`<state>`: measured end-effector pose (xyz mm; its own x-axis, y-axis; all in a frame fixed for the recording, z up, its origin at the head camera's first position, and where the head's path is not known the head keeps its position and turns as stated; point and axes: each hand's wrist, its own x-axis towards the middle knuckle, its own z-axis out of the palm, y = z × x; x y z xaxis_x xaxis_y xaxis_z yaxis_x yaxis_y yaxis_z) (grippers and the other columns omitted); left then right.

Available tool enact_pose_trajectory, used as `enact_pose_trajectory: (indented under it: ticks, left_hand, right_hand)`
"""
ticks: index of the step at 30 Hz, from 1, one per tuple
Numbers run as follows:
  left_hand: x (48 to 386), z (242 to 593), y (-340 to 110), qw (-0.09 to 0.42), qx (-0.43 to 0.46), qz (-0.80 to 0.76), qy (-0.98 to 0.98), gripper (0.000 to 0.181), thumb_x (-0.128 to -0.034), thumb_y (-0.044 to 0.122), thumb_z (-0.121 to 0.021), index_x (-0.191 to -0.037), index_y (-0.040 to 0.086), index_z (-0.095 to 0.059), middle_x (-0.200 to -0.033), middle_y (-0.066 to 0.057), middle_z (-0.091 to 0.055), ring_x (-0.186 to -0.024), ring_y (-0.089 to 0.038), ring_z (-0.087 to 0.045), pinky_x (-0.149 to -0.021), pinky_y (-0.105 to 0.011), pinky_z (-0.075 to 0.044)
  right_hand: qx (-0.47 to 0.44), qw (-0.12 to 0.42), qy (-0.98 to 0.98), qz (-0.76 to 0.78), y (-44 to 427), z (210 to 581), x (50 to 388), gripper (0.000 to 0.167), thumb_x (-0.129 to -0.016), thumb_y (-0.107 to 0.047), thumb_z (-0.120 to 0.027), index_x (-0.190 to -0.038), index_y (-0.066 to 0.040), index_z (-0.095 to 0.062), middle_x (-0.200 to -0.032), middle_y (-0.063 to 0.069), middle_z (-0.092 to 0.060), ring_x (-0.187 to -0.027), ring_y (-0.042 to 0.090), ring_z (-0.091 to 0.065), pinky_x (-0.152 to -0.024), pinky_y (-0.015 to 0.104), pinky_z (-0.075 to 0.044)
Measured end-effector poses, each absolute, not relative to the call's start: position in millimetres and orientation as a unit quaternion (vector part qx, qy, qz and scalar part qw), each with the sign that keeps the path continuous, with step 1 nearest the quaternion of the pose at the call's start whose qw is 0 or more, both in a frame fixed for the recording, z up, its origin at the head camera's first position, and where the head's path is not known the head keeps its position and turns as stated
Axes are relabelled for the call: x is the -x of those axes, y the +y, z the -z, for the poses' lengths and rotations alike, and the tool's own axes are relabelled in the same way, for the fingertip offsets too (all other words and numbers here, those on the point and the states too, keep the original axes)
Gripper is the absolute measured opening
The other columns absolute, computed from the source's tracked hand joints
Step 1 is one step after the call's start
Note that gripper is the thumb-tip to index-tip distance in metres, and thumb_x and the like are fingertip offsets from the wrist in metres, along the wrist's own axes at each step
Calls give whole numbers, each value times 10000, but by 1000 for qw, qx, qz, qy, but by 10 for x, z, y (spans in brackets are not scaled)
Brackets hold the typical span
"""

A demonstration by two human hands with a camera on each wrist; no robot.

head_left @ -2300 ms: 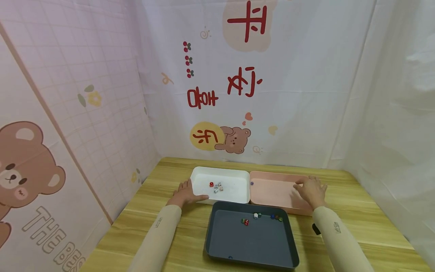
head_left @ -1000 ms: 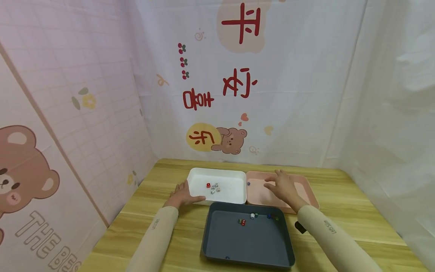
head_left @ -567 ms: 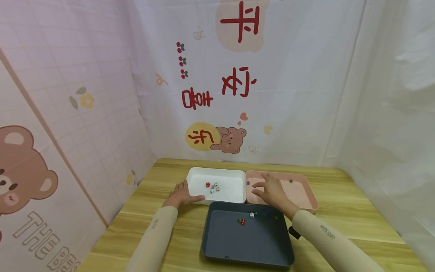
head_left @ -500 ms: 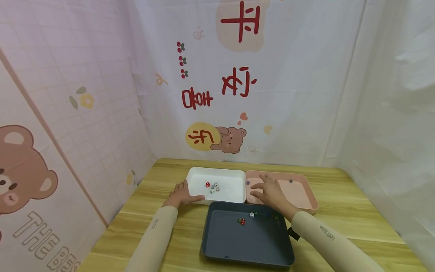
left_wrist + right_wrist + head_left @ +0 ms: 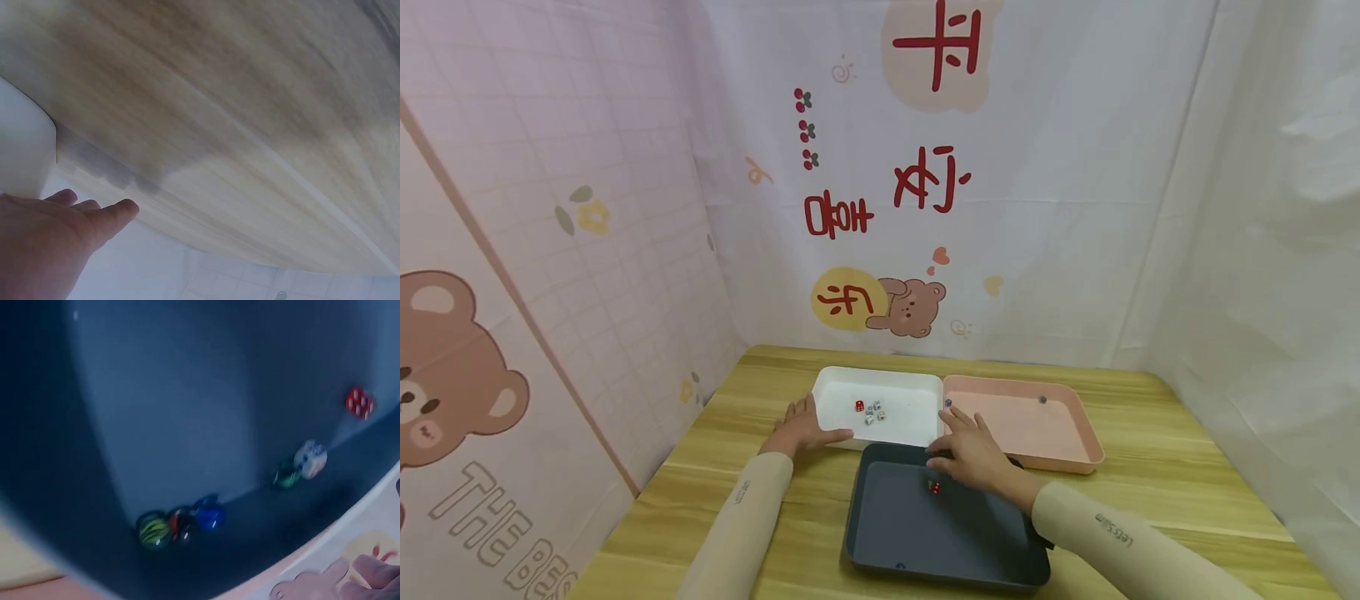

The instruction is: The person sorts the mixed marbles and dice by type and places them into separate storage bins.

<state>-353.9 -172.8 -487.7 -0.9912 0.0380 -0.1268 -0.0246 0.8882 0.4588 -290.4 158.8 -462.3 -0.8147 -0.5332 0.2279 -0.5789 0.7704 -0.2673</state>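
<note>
My left hand (image 5: 800, 428) rests at the left end of the white tray (image 5: 910, 383), fingers relaxed on its outer side and thumb along the front edge. Inside that tray lie a red die (image 5: 860, 406) and several white dice (image 5: 869, 420). My right hand (image 5: 973, 454), fingers loosely bent and apart, hovers over the back of the dark grey tray (image 5: 947, 533) with nothing seen in its grasp. Below it are a red die (image 5: 360, 402), a white die (image 5: 310, 459), a green marble (image 5: 286, 476), a blue marble (image 5: 210, 514) and a yellow-green striped marble (image 5: 154, 530).
The pink tray (image 5: 1022, 421) stands right of the white one, with a marble (image 5: 1042, 399) near its back wall and another (image 5: 948, 402) at its left end. A marble (image 5: 901, 566) lies at the grey tray's front. White printed cloth (image 5: 1060, 250) hangs behind the wooden table.
My right hand has moved from the right of the pink tray leftward and toward me, over the grey tray. A second marble now shows in the pink tray. My left hand keeps its place.
</note>
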Motion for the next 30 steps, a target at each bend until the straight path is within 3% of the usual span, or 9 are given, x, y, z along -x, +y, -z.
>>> enact_pose_trajectory:
  ticks: [5, 17, 30]
  left_hand:
    - [3534, 4846, -1737, 62, -2, -234, 970, 1311, -706, 766, -697, -1553, -49, -118, -1573, -269, -215, -1457, -476, -139, -1118, -673, -155]
    - [3518, 4857, -1705, 63, -4, -242, 968, 1285, -708, 746, -716, -1553, -30, -136, -1585, -241, -217, -1461, -457, -139, -1121, -662, -172]
    - [3518, 4874, -1737, 66, -3, -240, 968, 1273, -713, 742, -715, -1554, -24, -145, -1584, -245, -214, -1459, -470, -131, -1116, -677, -155]
  right_hand:
    - [-322, 56, -938, -118, 1490, 4661, 2785, 206, -835, -340, -795, -966, -181, -798, -1455, 228, -476, -1413, 450, -311, -1071, 734, -166]
    - [-319, 82, -944, 16, 1406, 4896, 2792, 235, -805, -409, -803, -963, -235, -805, -1477, 175, -471, -1429, 398, -312, -1094, 697, -185]
    - [-322, 86, -942, -51, 1327, 4768, 2818, 112, -824, -324, -800, -893, -235, -793, -1469, 197, -469, -1420, 419, -313, -1083, 716, -174]
